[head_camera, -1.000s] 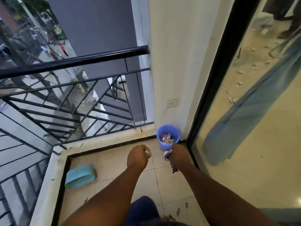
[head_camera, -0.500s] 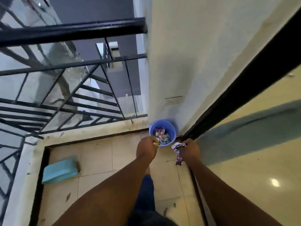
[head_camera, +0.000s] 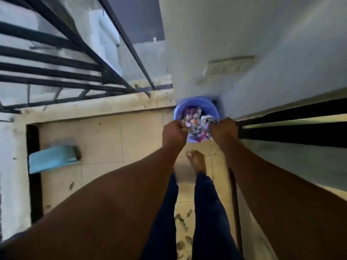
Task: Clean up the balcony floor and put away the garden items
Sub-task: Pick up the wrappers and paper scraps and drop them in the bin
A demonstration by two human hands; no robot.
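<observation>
Now we hold both fists over the blue bucket [head_camera: 196,104] in the balcony floor's [head_camera: 101,139] far corner; left hand [head_camera: 173,133] clenches a scrap [head_camera: 185,130]; right hand [head_camera: 223,129] clenches a wrapper [head_camera: 208,121].

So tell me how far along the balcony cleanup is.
Done: the round blue plastic bucket in the corner already holds crumpled wrappers. In hand: the left hand and right hand each grip litter right over the bucket, not yet dropped. Left: dry leaf scraps lie on the beige floor tiles by the feet, and the light blue flat item sits near the ledge.
</observation>
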